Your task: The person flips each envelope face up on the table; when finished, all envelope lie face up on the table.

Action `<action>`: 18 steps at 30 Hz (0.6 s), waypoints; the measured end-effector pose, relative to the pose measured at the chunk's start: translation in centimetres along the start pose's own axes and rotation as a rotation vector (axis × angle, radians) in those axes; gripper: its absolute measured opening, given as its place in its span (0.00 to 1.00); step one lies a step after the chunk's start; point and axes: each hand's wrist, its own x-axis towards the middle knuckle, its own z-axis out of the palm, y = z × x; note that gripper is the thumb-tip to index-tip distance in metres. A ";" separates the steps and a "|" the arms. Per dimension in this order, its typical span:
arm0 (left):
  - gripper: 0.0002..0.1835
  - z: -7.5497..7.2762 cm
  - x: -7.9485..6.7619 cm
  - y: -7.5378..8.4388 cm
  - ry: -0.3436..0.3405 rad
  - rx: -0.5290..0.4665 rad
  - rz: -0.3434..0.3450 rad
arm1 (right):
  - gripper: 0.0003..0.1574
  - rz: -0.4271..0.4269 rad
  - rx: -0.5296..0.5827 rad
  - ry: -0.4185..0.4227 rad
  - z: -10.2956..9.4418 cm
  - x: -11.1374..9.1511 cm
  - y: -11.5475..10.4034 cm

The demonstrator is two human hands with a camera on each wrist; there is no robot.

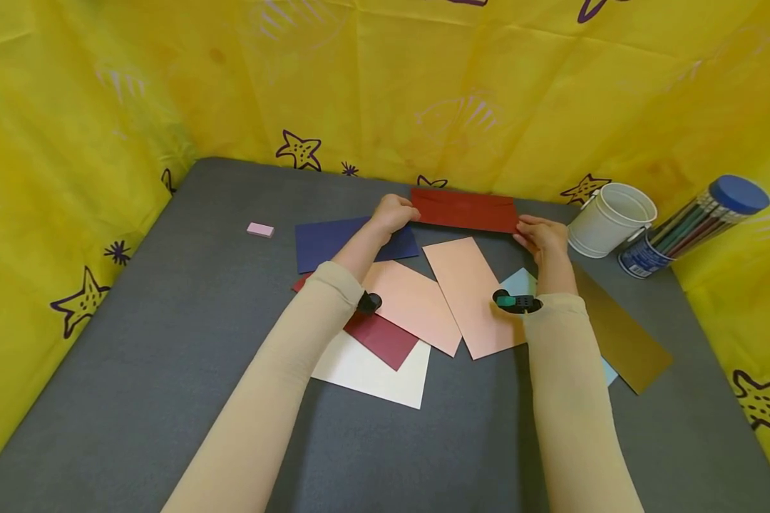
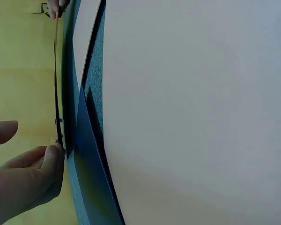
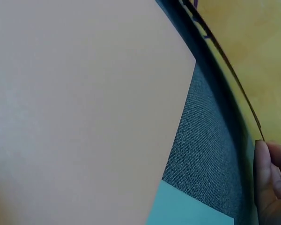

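A red envelope (image 1: 465,211) with a flap crease along its top is held up near the back of the table. My left hand (image 1: 393,214) pinches its left end, and my right hand (image 1: 544,235) grips the right end. Edge-on, the envelope shows as a thin dark line in both wrist views, between the left thumb and fingers (image 2: 49,159) and in the right fingertips (image 3: 263,152). Below the hands lie two peach envelopes (image 1: 417,303), overlapping a dark red one (image 1: 385,338) and a light blue one (image 1: 520,283). A navy envelope (image 1: 327,242) lies near my left wrist.
A white envelope (image 1: 375,377) lies under the dark red one, and a brown-gold envelope (image 1: 622,335) at the right. A white bucket (image 1: 590,231) and a cup of pencils (image 1: 644,256) stand back right. Far left sits a pink eraser (image 1: 260,229). Yellow cloth surrounds the grey table.
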 end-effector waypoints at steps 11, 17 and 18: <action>0.21 1.3 0.5 -0.2 0.011 -0.058 -0.014 | 0.38 -0.036 -0.007 0.040 -0.4 0.4 0.3; 0.25 1.8 0.7 -0.3 -0.002 -0.110 -0.004 | 0.37 -0.072 -0.013 0.083 -0.6 0.7 0.5; 0.25 1.9 0.7 -0.2 -0.005 -0.115 -0.001 | 0.37 -0.075 -0.008 0.087 -0.6 0.8 0.5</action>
